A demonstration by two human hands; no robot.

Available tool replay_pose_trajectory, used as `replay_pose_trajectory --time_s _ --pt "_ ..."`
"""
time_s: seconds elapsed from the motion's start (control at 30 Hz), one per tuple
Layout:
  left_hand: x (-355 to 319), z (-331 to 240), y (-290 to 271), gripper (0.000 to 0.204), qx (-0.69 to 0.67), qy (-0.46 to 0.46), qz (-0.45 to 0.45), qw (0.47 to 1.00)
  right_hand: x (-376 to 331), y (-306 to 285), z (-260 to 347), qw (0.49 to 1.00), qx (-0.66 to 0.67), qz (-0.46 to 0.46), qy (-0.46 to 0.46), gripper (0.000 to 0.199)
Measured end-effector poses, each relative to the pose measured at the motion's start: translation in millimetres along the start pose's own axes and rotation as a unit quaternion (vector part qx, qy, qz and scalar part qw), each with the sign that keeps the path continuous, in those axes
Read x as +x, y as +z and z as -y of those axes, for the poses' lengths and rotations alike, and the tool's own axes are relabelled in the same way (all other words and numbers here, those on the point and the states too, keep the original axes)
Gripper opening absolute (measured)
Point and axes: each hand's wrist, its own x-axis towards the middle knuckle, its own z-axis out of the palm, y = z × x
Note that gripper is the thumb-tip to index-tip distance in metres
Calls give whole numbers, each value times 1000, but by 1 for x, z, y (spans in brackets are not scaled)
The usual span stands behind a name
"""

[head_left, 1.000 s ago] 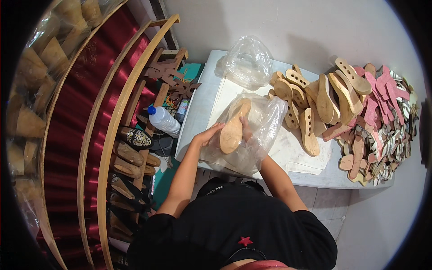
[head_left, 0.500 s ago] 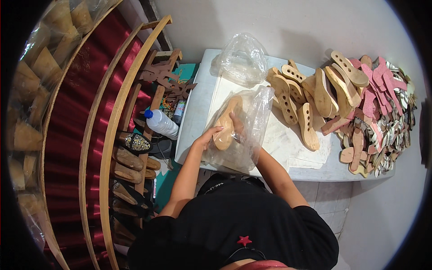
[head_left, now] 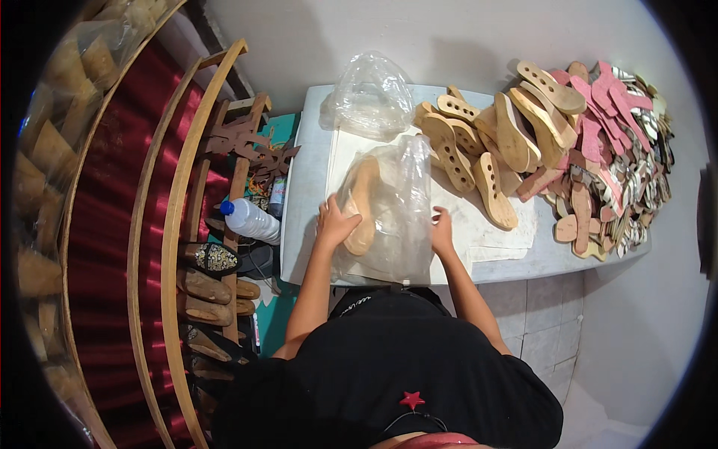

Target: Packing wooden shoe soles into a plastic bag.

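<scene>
A pale wooden shoe last (head_left: 362,206) lies inside a clear plastic bag (head_left: 400,224) near the table's front edge. My left hand (head_left: 336,222) holds the last from its left side through the plastic, the thumb laid over it. Beside the bag's right edge is my right hand (head_left: 442,228), its fingers loosely bent and nothing visible in them. Another crumpled clear bag (head_left: 372,97) sits at the back of the table. Several wooden lasts with round holes (head_left: 490,191) are heaped to the right of the bags.
Pink and patterned cut-out pieces (head_left: 609,168) pile up at the table's right end. White sheets (head_left: 486,236) cover part of the tabletop. To the left stand a water bottle (head_left: 250,221) with a blue cap and a wooden rack (head_left: 179,209) with shoes and lasts.
My right hand has come out of the bag to its right side. The last now lies lower on the table, turned more upright in view, with my left hand still on it.
</scene>
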Motion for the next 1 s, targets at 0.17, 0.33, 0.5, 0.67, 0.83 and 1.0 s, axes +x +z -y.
replay_pose_trajectory --time_s 0.17,0.33,0.5,0.67,0.83,1.0 --pt "1 -48 15 65 167 264 -117 943 -5 36 -33 982 24 182 38 52" --pt "22 -39 41 60 263 288 -134 911 -7 29 -16 982 49 157 96 32" --pt "20 -37 42 62 433 222 -132 864 -3 -30 -9 943 155 204 213 19" --pt "15 -43 43 75 378 240 -129 885 15 -35 -39 943 176 174 224 18" --pt "15 -43 41 80 368 240 -118 891 54 -2 3 935 320 90 123 42" --pt "16 -41 39 85 360 237 -132 893 80 6 28 837 327 366 241 44"
